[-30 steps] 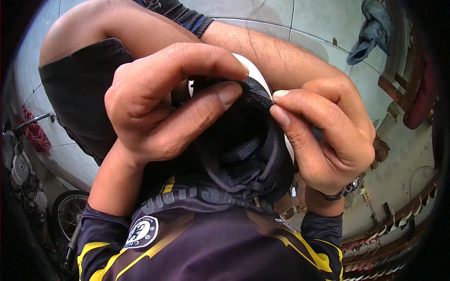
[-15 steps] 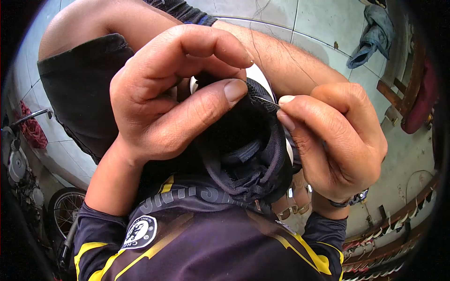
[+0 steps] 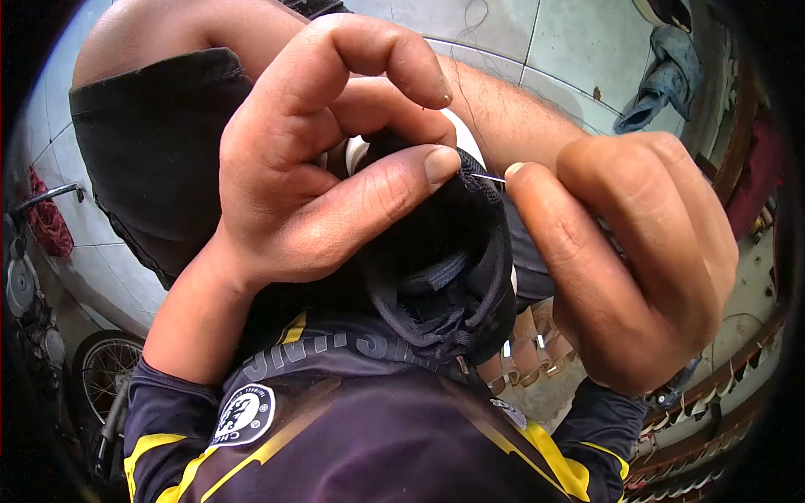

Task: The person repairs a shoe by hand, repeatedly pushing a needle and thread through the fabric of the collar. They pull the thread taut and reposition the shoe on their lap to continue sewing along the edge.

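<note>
The needle (image 3: pixel 490 178) could be slipping and pricking the left hand (image 3: pixel 310 168), because its far end is meeting the padded collar (image 3: pixel 483 187) of the black shoe (image 3: pixel 440 251) near that thumb; the collar could also be sagging if the left pinch loosens, as the shoe seems to be resting only at the near edge of the lap (image 3: pixel 163 151). The left fingers are pinching the collar rim; the fingers of the right hand (image 3: pixel 646 251) are holding the needle narrowly, their thumb hidden; the needle is lying between both hands, the shoe beneath the left thumb.
</note>
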### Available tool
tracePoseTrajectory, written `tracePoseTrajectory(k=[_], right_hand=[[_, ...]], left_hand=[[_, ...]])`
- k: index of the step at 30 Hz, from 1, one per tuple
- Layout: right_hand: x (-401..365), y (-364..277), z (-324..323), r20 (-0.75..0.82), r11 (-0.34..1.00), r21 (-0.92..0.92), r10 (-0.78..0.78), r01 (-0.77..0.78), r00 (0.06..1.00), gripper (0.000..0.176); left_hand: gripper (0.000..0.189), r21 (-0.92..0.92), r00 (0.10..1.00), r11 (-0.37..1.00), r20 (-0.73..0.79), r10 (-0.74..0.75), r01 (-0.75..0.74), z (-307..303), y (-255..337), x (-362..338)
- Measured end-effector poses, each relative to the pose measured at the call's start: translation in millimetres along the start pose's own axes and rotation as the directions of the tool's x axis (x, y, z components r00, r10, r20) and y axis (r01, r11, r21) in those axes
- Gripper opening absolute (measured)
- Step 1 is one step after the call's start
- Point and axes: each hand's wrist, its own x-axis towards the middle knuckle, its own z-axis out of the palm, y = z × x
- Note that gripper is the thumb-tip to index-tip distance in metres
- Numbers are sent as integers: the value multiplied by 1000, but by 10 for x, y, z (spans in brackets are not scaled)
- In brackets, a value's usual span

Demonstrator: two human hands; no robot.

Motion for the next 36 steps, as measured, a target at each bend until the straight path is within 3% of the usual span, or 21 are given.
tracePoseTrajectory(k=[2,5,9,13,17,22,23,26,32,35,36], right_hand=[[42,33,20,-4,998,1,-60,60,998,39],[59,106,60,1,996,72,-61,61,998,32],[16,224,80,37,979,202,-30,22,999,25],[-71,290,150,49,902,419,89,-102,995,19],[-94,327,194,70,869,485,77,-102,995,20],[-107,399,263,6,906,422,17,-18,1000,22],[-102,435,288,-75,929,359,-70,92,995,25],[-93,439,339,-189,945,240,-180,224,965,31],[-79,403,324,-31,871,490,-28,40,999,23],[-53,407,291,17,841,540,-22,10,1000,26],[-55,415,290,19,845,534,-32,17,999,27]], left_hand=[[42,1,1000,1000,-2,19,-19,33,-108,-65],[42,15,978,990,-153,144,-144,106,-170,-100],[41,7,998,998,15,63,-63,4,13,-2],[41,1,998,998,32,61,-61,36,21,13],[41,-15,999,999,25,42,-42,31,24,9],[42,-33,999,999,20,26,-25,33,26,14],[42,-34,1000,999,20,23,-22,33,25,14],[42,-13,1000,1000,16,19,-19,29,26,17],[41,-36,1000,999,20,6,-5,-9,28,-2],[40,117,992,989,73,-104,95,-64,-31,-52],[40,4,1000,1000,-11,-22,22,14,-116,-78]])
